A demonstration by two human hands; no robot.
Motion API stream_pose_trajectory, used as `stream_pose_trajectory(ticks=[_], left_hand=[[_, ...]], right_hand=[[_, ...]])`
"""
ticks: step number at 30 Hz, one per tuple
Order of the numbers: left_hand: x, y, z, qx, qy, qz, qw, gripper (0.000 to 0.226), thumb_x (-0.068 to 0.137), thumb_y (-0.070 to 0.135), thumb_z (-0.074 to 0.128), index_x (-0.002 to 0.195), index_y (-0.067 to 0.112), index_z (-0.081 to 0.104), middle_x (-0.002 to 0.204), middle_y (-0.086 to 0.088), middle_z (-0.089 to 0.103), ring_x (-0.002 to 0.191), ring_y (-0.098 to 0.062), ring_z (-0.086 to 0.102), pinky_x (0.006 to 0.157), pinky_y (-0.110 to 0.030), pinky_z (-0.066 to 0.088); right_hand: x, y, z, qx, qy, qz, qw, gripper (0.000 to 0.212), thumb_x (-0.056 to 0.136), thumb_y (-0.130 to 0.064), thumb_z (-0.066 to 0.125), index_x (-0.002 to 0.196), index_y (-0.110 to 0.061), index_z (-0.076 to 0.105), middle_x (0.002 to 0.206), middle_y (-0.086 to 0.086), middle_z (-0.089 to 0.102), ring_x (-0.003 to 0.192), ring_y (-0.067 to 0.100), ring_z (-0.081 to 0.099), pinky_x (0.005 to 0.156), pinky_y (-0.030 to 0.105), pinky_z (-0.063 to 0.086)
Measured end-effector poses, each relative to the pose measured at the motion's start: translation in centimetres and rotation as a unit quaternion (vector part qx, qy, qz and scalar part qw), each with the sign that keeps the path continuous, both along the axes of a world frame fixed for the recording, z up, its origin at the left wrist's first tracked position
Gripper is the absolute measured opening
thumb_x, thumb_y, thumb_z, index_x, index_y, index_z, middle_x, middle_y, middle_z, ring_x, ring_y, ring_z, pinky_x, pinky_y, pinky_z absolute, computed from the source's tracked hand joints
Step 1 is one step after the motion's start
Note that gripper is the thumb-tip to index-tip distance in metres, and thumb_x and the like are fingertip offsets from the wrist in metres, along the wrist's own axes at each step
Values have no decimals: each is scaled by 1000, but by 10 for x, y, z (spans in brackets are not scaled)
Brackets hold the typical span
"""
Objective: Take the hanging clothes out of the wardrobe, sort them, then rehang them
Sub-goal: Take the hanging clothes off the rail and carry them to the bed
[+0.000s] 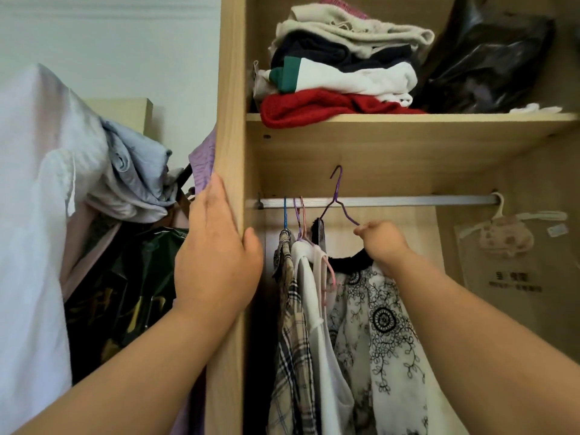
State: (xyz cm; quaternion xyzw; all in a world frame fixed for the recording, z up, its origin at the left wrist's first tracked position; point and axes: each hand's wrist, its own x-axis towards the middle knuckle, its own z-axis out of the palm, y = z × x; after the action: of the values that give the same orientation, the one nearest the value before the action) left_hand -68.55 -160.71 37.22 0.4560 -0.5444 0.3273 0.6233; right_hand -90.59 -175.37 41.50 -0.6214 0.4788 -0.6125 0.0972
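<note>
1. The left hand [216,255] lies flat on the wardrobe's side panel [230,105], fingers straight, thumb at the front edge; it holds nothing.
2. The right hand [384,243] reaches inside, fingers curled round the right shoulder of a purple hanger [335,199] and the black collar of the lace dress [386,324] on it.
3. The hands are well apart, the panel between them.
4. The rail [408,200] runs left to right, just above the right hand. The hanger's hook stands above the rail, not resting on it, and the hanger tilts with its free shoulder towards the left.
5. At the rail's left end hang a plaid shirt [290,324] and a white top [314,293], just beside the dress; a white hanger [499,208] sits at the far right.
6. The bare stretch of rail lies right of the hook, so the right hand is the one placed to move the dress along or out; whether it is coming off or going on, I cannot tell.
7. A clothes pile [131,183] lies outside, left of the panel.
</note>
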Motion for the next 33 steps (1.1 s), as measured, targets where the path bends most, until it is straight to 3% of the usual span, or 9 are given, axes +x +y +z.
stream_pose_trajectory(ticks=[4, 9, 12, 14, 18, 23, 27, 30, 33], left_hand=[[-3, 5, -1, 11, -13, 28, 999, 80, 84, 17, 57, 150, 8, 13, 153, -15, 22, 136, -28, 29, 102, -45, 37], [-33, 9, -11, 40, -66, 85, 993, 87, 78, 37, 61, 148, 9, 17, 154, -26, 11, 143, -39, 10, 112, -55, 16], [-66, 4, -24, 80, -139, -15, 987, 82, 82, 40, 55, 149, 22, 14, 159, -9, -2, 145, -25, -6, 114, -51, 5], [-88, -2, -36, 140, -182, -94, 969, 80, 83, 40, 56, 149, 25, 14, 159, -3, -4, 145, -20, -8, 115, -49, 6], [-119, -19, -62, 222, -218, -190, 931, 74, 88, 38, 52, 150, 29, 12, 160, 2, 2, 146, -18, -1, 117, -52, 7], [-141, -42, -103, 292, -204, -259, 898, 65, 95, 51, 37, 150, 28, 11, 158, -2, 16, 144, -25, 13, 111, -55, 17], [-161, -45, -154, 355, -213, -400, 818, 39, 98, 42, 38, 129, 19, 46, 114, -10, 61, 113, -32, 53, 93, -42, 40], [-165, -33, -195, 339, -229, -519, 751, 22, 100, 34, 40, 101, 18, 54, 75, 1, 54, 80, -28, 57, 61, -33, 37], [-162, -13, -230, 322, -252, -585, 700, 18, 100, 36, 38, 86, 27, 46, 67, 6, 49, 63, -17, 49, 54, -30, 32]], right_hand=[[-30, 25, -6, -32, 12, -19, 999, 22, 93, -21, 53, 104, -8, 69, 96, 10, 65, 92, 25, 56, 66, 29, 35], [-86, 71, -39, -59, -67, 21, 996, 16, 89, -18, 56, 86, -14, 72, 67, 0, 59, 65, 15, 54, 64, 26, 42], [-120, 108, -65, -61, -72, 26, 995, 19, 90, -16, 55, 82, -15, 72, 60, -5, 56, 52, 4, 52, 49, 15, 41], [-142, 137, -83, -50, -67, 19, 996, 19, 90, -19, 56, 86, -14, 73, 66, -2, 59, 61, 8, 53, 58, 19, 43], [-172, 205, -117, -3, 20, -35, 999, 21, 91, -27, 54, 84, -25, 73, 52, -12, 44, 52, 6, 44, 52, 14, 39], [-170, 291, -156, 71, 39, -101, 992, 21, 90, -18, 56, 77, -19, 73, 50, -9, 41, 45, 5, 36, 43, 11, 31], [-146, 357, -183, 131, 71, -219, 964, 19, 85, -19, 65, 68, -22, 71, 45, -11, 44, 42, -1, 38, 47, 13, 31], [-114, 398, -208, 173, 136, -347, 912, 12, 81, -25, 69, 69, -25, 70, 53, -12, 58, 49, -4, 49, 56, 21, 35], [-71, 430, -235, 236, 153, -404, 871, 10, 81, -31, 69, 71, -31, 68, 65, -2, 64, 57, 4, 52, 58, 20, 39]])
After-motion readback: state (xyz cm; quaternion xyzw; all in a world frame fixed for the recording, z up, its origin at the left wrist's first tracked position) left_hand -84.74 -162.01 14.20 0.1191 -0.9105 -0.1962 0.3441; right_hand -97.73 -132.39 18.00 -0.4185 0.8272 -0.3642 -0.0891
